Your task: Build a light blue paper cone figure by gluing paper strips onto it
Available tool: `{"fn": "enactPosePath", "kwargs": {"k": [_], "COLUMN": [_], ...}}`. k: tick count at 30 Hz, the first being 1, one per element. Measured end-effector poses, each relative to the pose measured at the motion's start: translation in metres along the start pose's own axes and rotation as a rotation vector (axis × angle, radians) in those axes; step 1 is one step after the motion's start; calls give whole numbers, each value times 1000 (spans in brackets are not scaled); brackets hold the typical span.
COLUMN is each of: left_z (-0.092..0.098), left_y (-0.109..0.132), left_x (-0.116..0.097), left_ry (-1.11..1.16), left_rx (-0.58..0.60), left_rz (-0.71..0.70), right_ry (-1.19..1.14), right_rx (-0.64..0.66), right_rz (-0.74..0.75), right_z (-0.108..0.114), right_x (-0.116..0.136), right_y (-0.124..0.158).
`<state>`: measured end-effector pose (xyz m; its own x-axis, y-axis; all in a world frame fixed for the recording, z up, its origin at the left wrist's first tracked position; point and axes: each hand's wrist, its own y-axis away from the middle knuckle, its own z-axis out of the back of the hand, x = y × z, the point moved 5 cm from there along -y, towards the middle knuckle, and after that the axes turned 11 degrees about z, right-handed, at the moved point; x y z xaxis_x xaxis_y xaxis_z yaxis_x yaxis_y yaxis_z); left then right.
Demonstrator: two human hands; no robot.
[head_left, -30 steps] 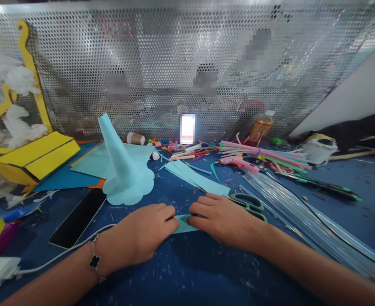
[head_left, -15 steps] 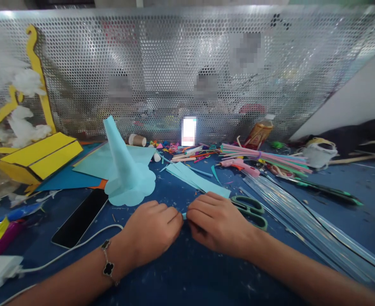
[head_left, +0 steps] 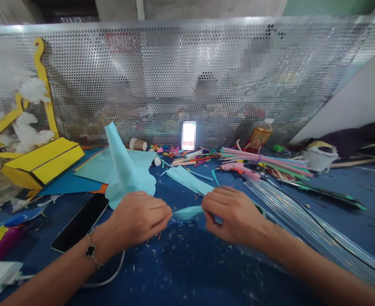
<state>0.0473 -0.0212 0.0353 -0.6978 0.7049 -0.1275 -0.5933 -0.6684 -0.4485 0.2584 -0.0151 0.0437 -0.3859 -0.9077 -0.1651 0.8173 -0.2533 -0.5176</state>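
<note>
My left hand (head_left: 139, 217) and my right hand (head_left: 233, 214) are both pinched on the ends of a small light-blue paper piece (head_left: 187, 211), held a little above the blue table (head_left: 190, 272). The paper stretches between my fingertips. A light-blue paper cone with a scalloped base (head_left: 125, 172) stands just behind my left hand. Several light-blue paper strips (head_left: 189, 178) lie behind my right hand. Green-handled scissors are mostly hidden under my right hand.
A dark phone (head_left: 80, 221) with a white cable and charger (head_left: 1, 276) lies at the left. Yellow cardboard box (head_left: 42, 159), pink glue gun (head_left: 241, 168), coloured straws (head_left: 266, 160), clear glue sticks (head_left: 302, 212), a bottle (head_left: 259, 135) and a lit phone (head_left: 188, 135) stand before the perforated metal screen (head_left: 174, 76).
My hands have lifted off the table and moved apart, drawing the blue paper piece out between them. The view has tilted slightly upward.
</note>
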Motion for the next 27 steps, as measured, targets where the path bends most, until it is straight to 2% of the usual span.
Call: {"fn": "enactPosePath", "kwargs": {"k": [4, 7, 9, 11, 15, 22, 27], "left_z": [11, 14, 9, 0, -11, -14, -22], "left_y": [-4, -4, -3, -1, 3, -2, -5], "left_x": [25, 34, 27, 11, -19, -36, -37], "left_ry": [-88, -163, -197, -197, -125, -146, -80], "left_rx": [-39, -133, -164, -180, -240, -258, -213], "left_rz": [37, 108, 90, 17, -87, -119, -23], "right_ry": [116, 188, 190, 167, 168, 138, 112], "right_rx": [-3, -70, -135, -150, -27, -1, -8], "right_rz": [-61, -129, -112, -19, 72, 79, 96], "right_z": [15, 27, 30, 25, 5, -3, -3], "right_x": [-36, -46, -34, -10, 25, 25, 30], "right_y": [17, 21, 14, 3, -12, -9, -12]}}
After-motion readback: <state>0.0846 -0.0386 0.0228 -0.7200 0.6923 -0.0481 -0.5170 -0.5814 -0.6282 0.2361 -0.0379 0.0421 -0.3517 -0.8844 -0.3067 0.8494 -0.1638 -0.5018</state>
